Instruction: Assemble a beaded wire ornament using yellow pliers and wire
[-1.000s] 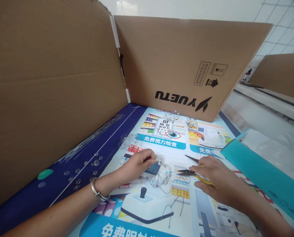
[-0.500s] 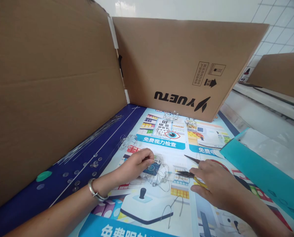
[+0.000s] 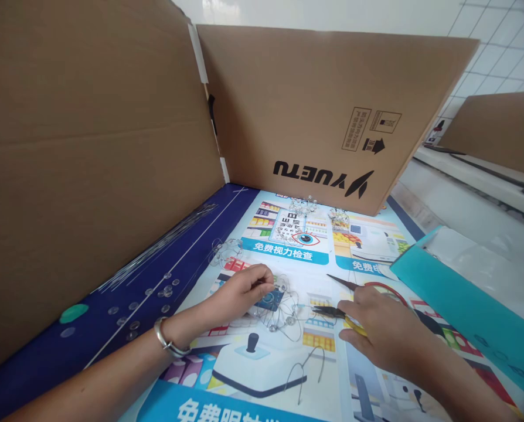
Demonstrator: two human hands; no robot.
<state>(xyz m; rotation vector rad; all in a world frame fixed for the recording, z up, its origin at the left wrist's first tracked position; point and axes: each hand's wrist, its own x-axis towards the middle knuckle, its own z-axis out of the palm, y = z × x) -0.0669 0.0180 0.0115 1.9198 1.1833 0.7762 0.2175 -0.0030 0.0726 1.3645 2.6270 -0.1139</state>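
My left hand (image 3: 243,289) pinches the edge of a wire frame strung with clear beads (image 3: 281,319), close to a small blue piece (image 3: 271,300). My right hand (image 3: 378,331) grips yellow-handled pliers (image 3: 330,312), their black jaws pointing left toward the wire frame without touching it. A dark pointed tool tip (image 3: 343,283) lies just above the pliers, and its far end is hidden behind my right hand. Beyond that hand shows a red loop (image 3: 387,291); I cannot tell whether it belongs to that tool.
A printed poster mat (image 3: 288,252) with a dark blue border holds more wire pieces (image 3: 224,251), a bent wire (image 3: 306,366), loose clear discs (image 3: 165,291) and a bundle of thin wires (image 3: 156,246). Cardboard panels (image 3: 306,105) stand behind it, and a teal folder (image 3: 459,281) lies right.
The whole scene has drifted slightly left in view. My right hand has shifted back a little, uncovering the red loop. My left hand keeps its pinch on the wire frame.
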